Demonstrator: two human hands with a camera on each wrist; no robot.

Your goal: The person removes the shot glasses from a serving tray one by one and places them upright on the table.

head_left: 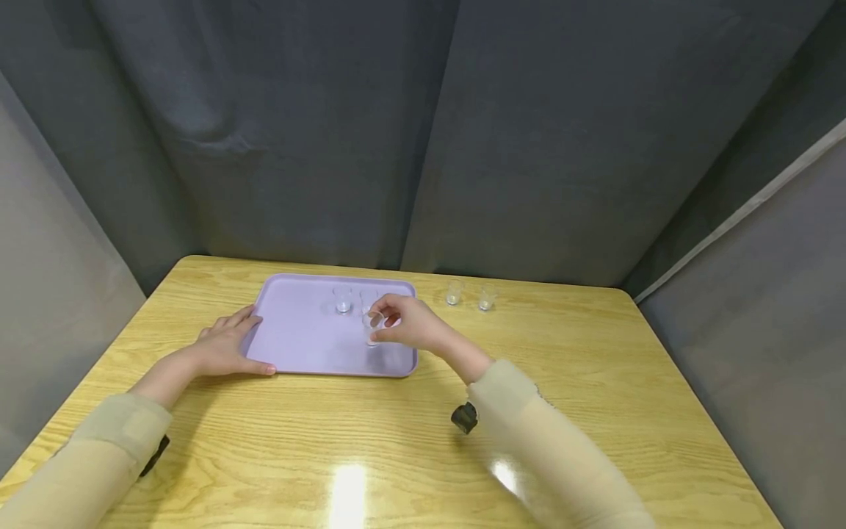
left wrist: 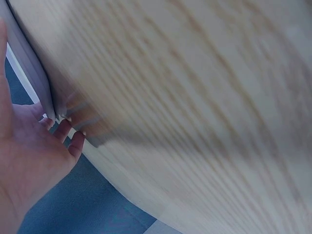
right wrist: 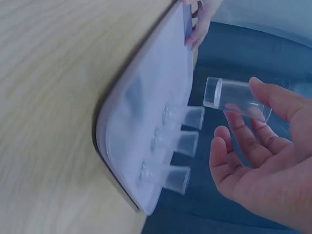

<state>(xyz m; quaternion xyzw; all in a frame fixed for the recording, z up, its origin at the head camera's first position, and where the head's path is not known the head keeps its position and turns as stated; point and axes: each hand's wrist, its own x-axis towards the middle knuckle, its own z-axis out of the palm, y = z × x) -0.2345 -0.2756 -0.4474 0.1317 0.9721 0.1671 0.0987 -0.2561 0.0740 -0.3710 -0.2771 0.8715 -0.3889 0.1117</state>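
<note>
My right hand (head_left: 411,323) pinches a clear shot glass (right wrist: 238,97) between thumb and fingers, above the right part of a lilac tray (head_left: 304,345). In the right wrist view the held glass is tilted sideways in the picture, its thick base away from the palm. Three more clear glasses (right wrist: 176,142) stand in a row on the tray there; in the head view the right hand partly covers that row. My left hand (head_left: 223,348) is spread at the tray's left end, fingers along the side rim and thumb by the front corner.
Two more small clear glasses, one (head_left: 453,294) nearer the tray and another (head_left: 487,298) farther right, stand on the wooden table (head_left: 330,433) beyond the right arm. Grey curtains (head_left: 317,147) hang behind the table and at both sides.
</note>
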